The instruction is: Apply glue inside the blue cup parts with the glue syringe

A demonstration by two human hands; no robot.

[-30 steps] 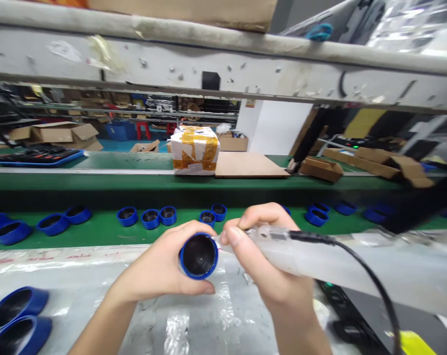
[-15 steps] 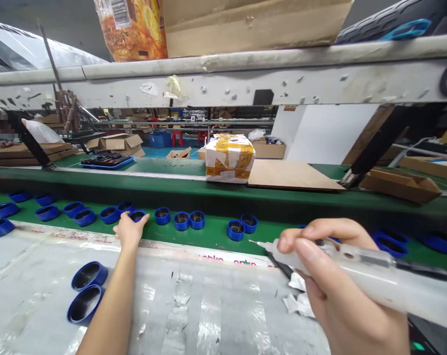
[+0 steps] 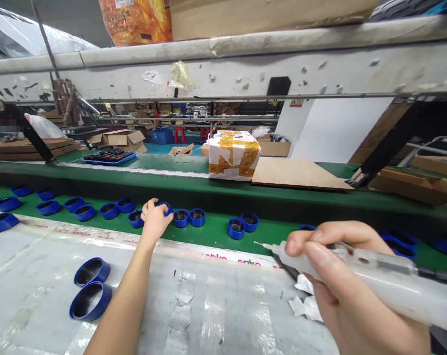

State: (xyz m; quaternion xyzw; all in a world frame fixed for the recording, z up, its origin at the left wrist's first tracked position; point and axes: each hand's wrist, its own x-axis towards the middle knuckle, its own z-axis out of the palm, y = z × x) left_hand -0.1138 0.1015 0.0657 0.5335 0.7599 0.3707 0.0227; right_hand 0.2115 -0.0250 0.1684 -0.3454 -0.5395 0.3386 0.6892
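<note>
My left hand [image 3: 155, 218] reaches over the green belt, its fingers curled round the rim of a round blue cup [image 3: 167, 209] with a dark inside, partly hidden by the hand. Close by on its left stands another blue cup [image 3: 135, 218], and a pair of blue cups [image 3: 189, 217] stands to its right. In my right hand [image 3: 356, 281] is a translucent white syringe-like dispenser [image 3: 388, 283], thumb and fingers closed round its barrel. Its thin needle tip points left, to the right of two touching blue cups [image 3: 236, 228].
More blue cups [image 3: 49, 207] line the green belt [image 3: 208, 236]. Two larger-looking cups [image 3: 90, 301] sit on the plastic-covered worktop [image 3: 153, 305] beside my left forearm. A taped box [image 3: 234, 155] and a cardboard sheet [image 3: 300, 173] lie beyond, under a white beam [image 3: 223, 74].
My left hand has moved right, from one blue cup to the cup beside it, leaving the first on the belt. My right hand still holds the dispenser; the view has shifted slightly.
</note>
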